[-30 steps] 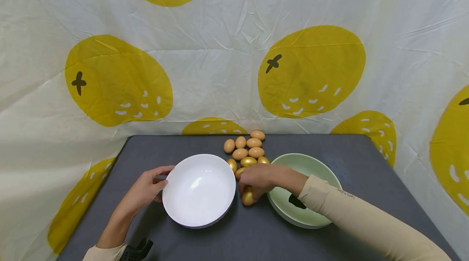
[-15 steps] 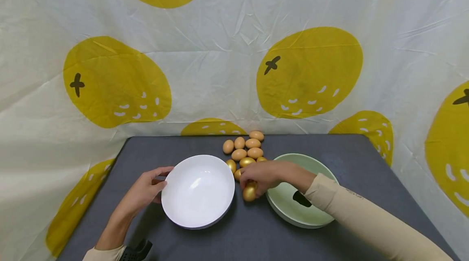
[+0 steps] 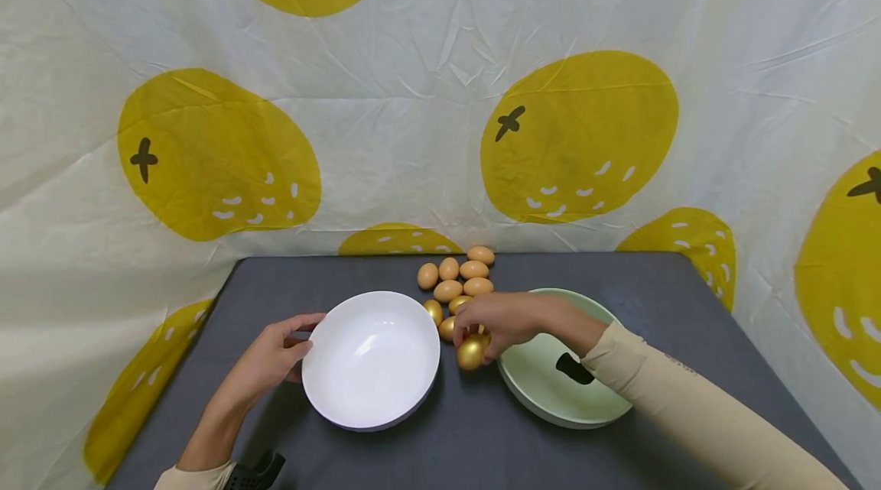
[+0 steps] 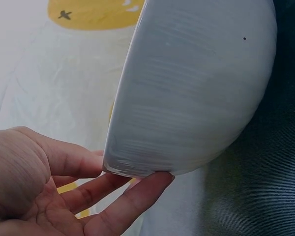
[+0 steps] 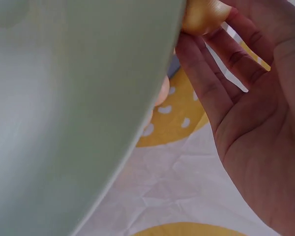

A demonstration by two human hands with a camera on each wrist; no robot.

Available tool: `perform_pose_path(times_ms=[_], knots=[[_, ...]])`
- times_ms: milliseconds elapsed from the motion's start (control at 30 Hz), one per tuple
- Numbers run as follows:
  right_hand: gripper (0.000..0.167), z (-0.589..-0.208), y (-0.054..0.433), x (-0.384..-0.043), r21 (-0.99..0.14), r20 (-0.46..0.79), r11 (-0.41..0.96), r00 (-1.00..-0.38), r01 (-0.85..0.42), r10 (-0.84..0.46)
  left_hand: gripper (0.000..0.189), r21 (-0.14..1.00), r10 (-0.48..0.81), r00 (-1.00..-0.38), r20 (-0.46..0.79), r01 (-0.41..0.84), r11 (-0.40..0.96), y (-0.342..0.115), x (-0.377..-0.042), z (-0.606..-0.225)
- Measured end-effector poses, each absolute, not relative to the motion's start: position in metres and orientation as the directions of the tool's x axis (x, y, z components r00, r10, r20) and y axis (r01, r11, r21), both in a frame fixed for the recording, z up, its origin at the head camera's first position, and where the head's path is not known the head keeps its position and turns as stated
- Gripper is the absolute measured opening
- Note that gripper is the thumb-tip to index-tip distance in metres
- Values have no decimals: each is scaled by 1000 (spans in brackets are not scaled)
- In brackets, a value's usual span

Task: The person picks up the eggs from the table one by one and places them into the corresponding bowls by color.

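Note:
In the head view my right hand point(image 3: 505, 322) holds a golden egg point(image 3: 471, 352) by the fingers, just above the dark table between two bowls. The right wrist view shows part of that egg point(image 5: 201, 17) at the fingertips, beyond the green bowl's edge. My left hand point(image 3: 275, 348) rests at the left side of a white bowl point(image 3: 372, 360); its fairly straight fingers touch the outer wall near the rim, as the left wrist view shows. The right forearm reaches over a pale green bowl point(image 3: 537, 391). Behind the right hand lie more golden eggs point(image 3: 432, 312), partly covered by it.
Several brown eggs point(image 3: 448, 291) lie grouped toward the back of the dark table point(image 3: 330, 467). A white cloth with yellow fruit shapes point(image 3: 399, 154) hangs behind the table. A black strap device point(image 3: 255, 471) sits at the left wrist.
The right hand has raised the golden egg slightly and carried it a little to the right and away from the person. The left hand and both bowls stay where they were.

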State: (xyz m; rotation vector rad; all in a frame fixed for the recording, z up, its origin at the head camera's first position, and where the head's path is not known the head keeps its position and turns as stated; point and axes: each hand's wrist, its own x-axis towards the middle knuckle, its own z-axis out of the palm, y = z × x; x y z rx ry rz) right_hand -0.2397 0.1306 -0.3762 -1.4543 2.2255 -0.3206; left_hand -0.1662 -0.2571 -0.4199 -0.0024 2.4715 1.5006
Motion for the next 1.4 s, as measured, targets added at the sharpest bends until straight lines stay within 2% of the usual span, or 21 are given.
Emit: perform_pose_path(times_ms=[567,900,1400], knots=[[41,-359,129,-246,-470,-132,309,-280,-827,-951,49,871,135,-971,-198,-112,478,-257,-168,-422],[37,-348,115,-245,-515,-191,359,-303,-779,-933,49,865,122,-970,-210,-126,486,-256,-168,-422],[34,-354,80,-247,-494,-158,274,-224,-825,-962,49,863,127,-972,-200,-113,492,-257,-167,-424]])
